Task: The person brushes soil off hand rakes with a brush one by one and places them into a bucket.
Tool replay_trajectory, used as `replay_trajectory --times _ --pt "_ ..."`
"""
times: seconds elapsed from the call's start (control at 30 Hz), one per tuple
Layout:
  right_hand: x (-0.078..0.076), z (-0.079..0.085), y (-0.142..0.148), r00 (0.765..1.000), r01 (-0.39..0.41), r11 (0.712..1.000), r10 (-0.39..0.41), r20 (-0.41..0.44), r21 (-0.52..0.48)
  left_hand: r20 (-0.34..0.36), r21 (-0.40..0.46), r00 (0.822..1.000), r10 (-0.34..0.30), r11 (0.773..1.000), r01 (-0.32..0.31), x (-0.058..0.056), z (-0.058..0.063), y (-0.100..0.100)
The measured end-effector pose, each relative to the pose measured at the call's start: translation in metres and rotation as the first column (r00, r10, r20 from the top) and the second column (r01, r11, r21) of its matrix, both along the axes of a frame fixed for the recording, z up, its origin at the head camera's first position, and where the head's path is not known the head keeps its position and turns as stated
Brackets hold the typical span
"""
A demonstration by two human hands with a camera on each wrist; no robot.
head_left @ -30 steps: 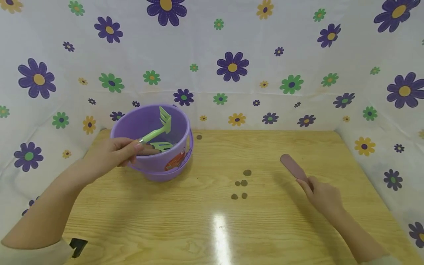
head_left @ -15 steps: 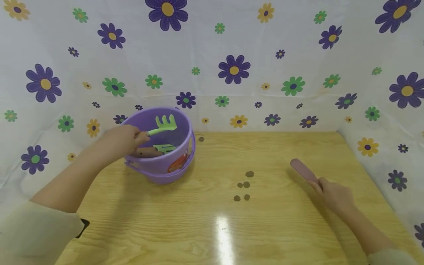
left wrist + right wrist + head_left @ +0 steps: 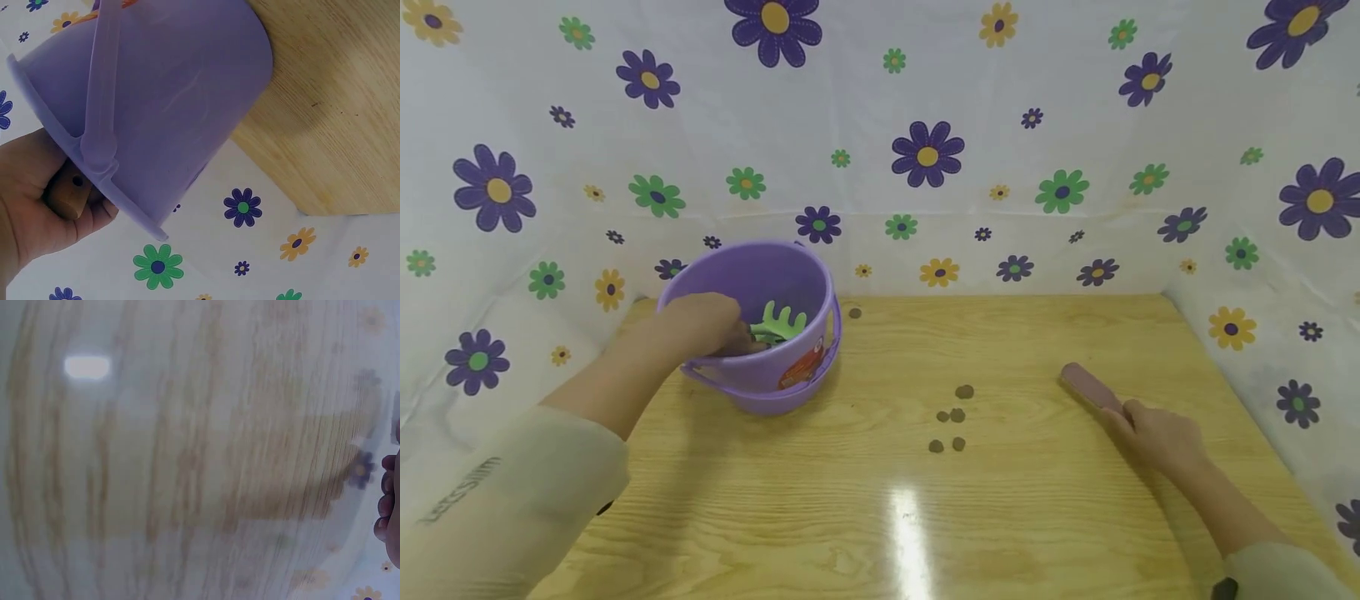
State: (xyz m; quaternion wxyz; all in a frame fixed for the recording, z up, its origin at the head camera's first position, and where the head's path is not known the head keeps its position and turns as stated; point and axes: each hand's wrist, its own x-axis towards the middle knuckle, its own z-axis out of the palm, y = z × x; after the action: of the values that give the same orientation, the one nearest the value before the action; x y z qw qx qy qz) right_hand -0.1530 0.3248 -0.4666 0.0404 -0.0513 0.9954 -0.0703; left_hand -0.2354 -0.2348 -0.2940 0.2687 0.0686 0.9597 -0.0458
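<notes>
A purple bucket (image 3: 767, 387) stands at the left of the table, its mouth leaning a little toward me. My left hand (image 3: 700, 325) reaches over its rim and grips the wooden handle (image 3: 70, 190) of a small hand rake, the green tines (image 3: 784, 321) of which lie inside the bucket. The bucket wall hides part of the fingers and the rake. On the right side, my right hand (image 3: 1165, 437) holds a flat mauve tool (image 3: 1090, 387) with a rounded end above the table; its exact kind cannot be told. In the right wrist view only some fingers (image 3: 386, 506) show.
Several small dark brown lumps (image 3: 958, 415) lie near the middle of the wooden table (image 3: 820, 500). Another lump (image 3: 855, 313) sits beside the bucket, close to the back edge. A white flowered cloth (image 3: 1000, 158) hangs behind and along both sides.
The left hand has lowered the green rake from above the bucket's mouth down into it. The right hand has shifted slightly right with the mauve tool.
</notes>
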Motion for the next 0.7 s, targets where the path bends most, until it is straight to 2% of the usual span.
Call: replay_trajectory --times 0.1,0.2,0.33,0.57,0.7 --pt "-0.003 -0.003 0.002 1.000 -0.016 1.000 0.016 0.016 0.021 -0.096 0.075 0.990 -0.107 0.991 0.114 0.002 -0.001 -0.003" --pt "-0.005 -0.006 0.004 0.999 -0.019 0.999 0.018 0.027 0.037 -0.124 0.109 0.980 -0.155 0.980 0.168 0.002 -0.003 -0.001" --pt "-0.004 -0.007 0.005 1.000 -0.029 0.998 0.028 0.013 0.059 -0.114 0.133 0.983 -0.143 0.978 0.158 -0.001 -0.009 0.002" --pt "-0.006 -0.002 0.001 0.992 -0.062 0.989 0.076 -0.103 0.133 -0.098 0.121 0.993 -0.070 0.989 0.082 -0.002 -0.016 0.002" --pt "-0.006 -0.002 0.000 0.992 -0.056 0.989 0.071 -0.106 0.136 -0.126 0.123 0.989 -0.078 0.988 0.094 -0.003 -0.019 0.001"
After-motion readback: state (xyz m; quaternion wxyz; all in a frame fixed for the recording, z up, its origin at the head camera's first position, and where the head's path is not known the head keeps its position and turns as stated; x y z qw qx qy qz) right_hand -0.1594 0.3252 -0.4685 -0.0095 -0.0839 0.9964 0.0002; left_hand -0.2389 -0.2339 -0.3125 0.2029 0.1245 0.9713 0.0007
